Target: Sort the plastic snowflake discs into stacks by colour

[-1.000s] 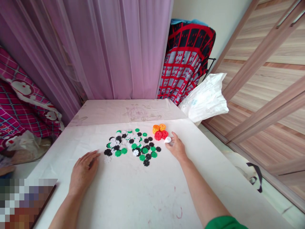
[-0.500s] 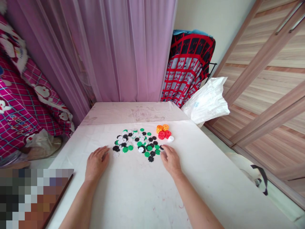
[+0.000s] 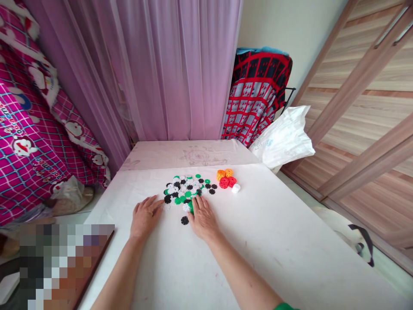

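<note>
Green, black and white snowflake-shaped plastic discs (image 3: 183, 199) lie in a loose heap on the white-covered table (image 3: 180, 275). My right hand (image 3: 203, 216) rests palm down over the heap's near right part, fingers stretched forward, with discs partly hidden beneath. By its thumb lies a single black disc (image 3: 184, 220), apart from the others. At the heap's left edge is my left hand (image 3: 146, 217), its fingers extended and nearly touching the discs. Behind and right of the heap are orange stacked discs (image 3: 221, 175), red stacked discs (image 3: 223, 183) and a small white stack (image 3: 236, 188).
A white plastic bag (image 3: 284, 137) stands beyond the table's right edge, near the wooden wardrobe (image 3: 361, 112). Purple curtains (image 3: 180, 73) hang behind the table. At the lower left is a dark-edged, pixelated object (image 3: 71, 267); pink patterned fabric (image 3: 48, 142) hangs farther left.
My right hand has moved left over the heap, shifting its right-hand discs inward. My left hand stays at the left edge. The view has shifted slightly.
</note>
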A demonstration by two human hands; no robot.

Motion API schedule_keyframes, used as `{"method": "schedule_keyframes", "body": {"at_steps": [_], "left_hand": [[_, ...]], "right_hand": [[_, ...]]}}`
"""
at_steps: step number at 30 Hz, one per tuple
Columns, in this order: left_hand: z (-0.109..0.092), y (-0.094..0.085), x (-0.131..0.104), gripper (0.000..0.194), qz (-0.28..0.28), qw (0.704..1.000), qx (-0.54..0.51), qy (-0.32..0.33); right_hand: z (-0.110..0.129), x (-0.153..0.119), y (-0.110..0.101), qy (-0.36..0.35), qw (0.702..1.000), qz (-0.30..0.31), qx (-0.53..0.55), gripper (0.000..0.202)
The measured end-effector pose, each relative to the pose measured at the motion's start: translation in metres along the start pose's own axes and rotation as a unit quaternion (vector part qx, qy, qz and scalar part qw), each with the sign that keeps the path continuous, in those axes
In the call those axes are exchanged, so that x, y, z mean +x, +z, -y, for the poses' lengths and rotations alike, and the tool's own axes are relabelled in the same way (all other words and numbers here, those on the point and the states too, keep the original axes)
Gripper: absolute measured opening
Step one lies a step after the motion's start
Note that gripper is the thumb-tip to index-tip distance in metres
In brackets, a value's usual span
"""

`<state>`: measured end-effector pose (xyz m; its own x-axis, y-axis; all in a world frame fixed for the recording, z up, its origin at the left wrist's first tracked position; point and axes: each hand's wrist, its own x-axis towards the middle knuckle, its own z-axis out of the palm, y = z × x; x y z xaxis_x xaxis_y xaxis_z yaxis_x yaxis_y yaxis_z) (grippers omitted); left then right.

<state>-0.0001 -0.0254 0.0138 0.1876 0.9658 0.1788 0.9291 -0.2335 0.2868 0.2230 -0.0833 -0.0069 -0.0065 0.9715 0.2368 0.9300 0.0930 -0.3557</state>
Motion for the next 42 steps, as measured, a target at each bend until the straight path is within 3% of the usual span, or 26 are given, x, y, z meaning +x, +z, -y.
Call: {"method": "schedule_keyframes", "body": {"at_steps": [6, 9, 13, 15, 18, 20, 23, 27, 29, 32, 35, 39, 42], "left_hand": [[0.001, 0.006, 0.0, 0.033, -0.006, 1.0, -0.003, 0.028], [0.001, 0.011, 0.004, 0.034, 0.001, 0.998, -0.015, 0.053], [0.004, 0.017, 0.015, 0.036, -0.014, 0.998, -0.047, 0.049], [0.006, 0.019, 0.021, 0.038, -0.027, 0.997, -0.058, 0.036], [0.011, 0.02, 0.026, 0.038, -0.025, 0.996, -0.075, 0.041], [0.015, 0.021, 0.027, 0.036, -0.025, 0.993, -0.111, 0.037], [0.022, 0.021, 0.023, 0.038, -0.069, 0.975, -0.207, -0.045], [0.03, 0.017, 0.019, 0.045, -0.158, 0.927, -0.292, -0.173], [0.033, 0.013, 0.019, 0.045, -0.16, 0.941, -0.239, -0.181], [0.033, 0.007, 0.022, 0.043, -0.086, 0.981, -0.055, -0.164], [0.029, 0.006, 0.025, 0.054, -0.021, 0.984, 0.055, -0.17], [0.021, 0.01, 0.032, 0.063, 0.018, 0.984, 0.102, -0.148], [0.016, 0.012, 0.041, 0.063, 0.033, 0.988, 0.1, -0.112]], "right_hand": [[0.02, 0.008, 0.014, -0.111, 0.992, -0.039, 0.051, 0.048], [0.01, 0.019, 0.016, -0.148, 0.978, -0.105, 0.102, 0.039], [-0.015, 0.042, 0.01, -0.106, 0.969, -0.195, 0.11, 0.036], [-0.024, 0.051, 0.005, -0.1, 0.98, -0.159, 0.071, 0.034], [-0.033, 0.057, -0.001, -0.113, 0.992, -0.059, 0.017, 0.037], [-0.038, 0.055, -0.004, -0.105, 0.994, -0.037, 0.006, 0.036], [-0.05, 0.047, -0.006, -0.087, 0.991, -0.089, 0.042, 0.032], [-0.069, 0.036, -0.006, -0.056, 0.966, -0.201, 0.154, 0.033], [-0.076, 0.033, -0.006, -0.015, 0.951, -0.241, 0.194, 0.031], [-0.083, 0.032, -0.005, 0.041, 0.937, -0.268, 0.221, 0.028], [-0.084, 0.033, -0.006, 0.048, 0.94, -0.264, 0.212, 0.025], [-0.079, 0.036, -0.007, -0.012, 0.967, -0.214, 0.136, 0.024], [-0.077, 0.041, -0.007, -0.018, 0.977, -0.193, 0.09, 0.028]]}}
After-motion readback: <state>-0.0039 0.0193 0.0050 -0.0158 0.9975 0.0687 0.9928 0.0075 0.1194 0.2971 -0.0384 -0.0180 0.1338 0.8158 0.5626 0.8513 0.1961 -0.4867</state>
